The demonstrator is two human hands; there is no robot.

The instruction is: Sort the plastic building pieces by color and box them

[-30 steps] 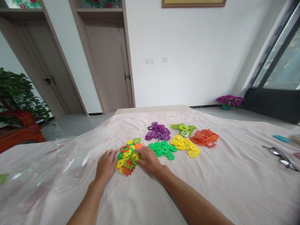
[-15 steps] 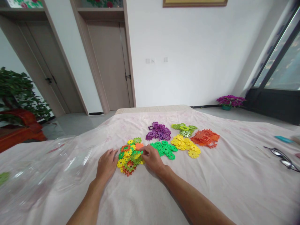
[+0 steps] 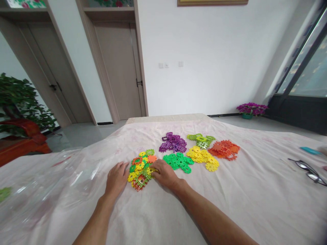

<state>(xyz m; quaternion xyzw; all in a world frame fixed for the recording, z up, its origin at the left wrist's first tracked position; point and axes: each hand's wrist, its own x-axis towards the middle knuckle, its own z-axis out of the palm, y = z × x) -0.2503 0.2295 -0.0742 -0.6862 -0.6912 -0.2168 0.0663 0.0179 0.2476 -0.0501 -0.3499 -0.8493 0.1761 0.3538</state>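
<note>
A mixed pile of plastic interlocking pieces (image 3: 139, 166) in yellow, green, orange and lime lies on the cloth between my hands. My left hand (image 3: 117, 177) rests flat along the pile's left side, fingers loosely stretched and holding nothing. At its right edge, my right hand (image 3: 165, 173) has thumb and fingers pinched on a yellow interlocking disc (image 3: 150, 170); the fingertips partly cover it. Just beyond the right hand is a heap of green discs (image 3: 180, 161), with yellow discs (image 3: 201, 157) to its right.
Purple pieces (image 3: 173, 143), lime pieces (image 3: 201, 139) and orange-red pieces (image 3: 224, 149) form separate heaps farther back. Clear plastic packaging (image 3: 79, 177) spreads at left. Eyeglasses (image 3: 308, 172) and a blue object (image 3: 309, 150) lie at right on the patterned cloth (image 3: 255, 197).
My right hand's fingertips have shifted slightly left and down onto a yellow disc at the pile's edge. A lime-yellow piece near those fingers has changed position. My left hand stays still.
</note>
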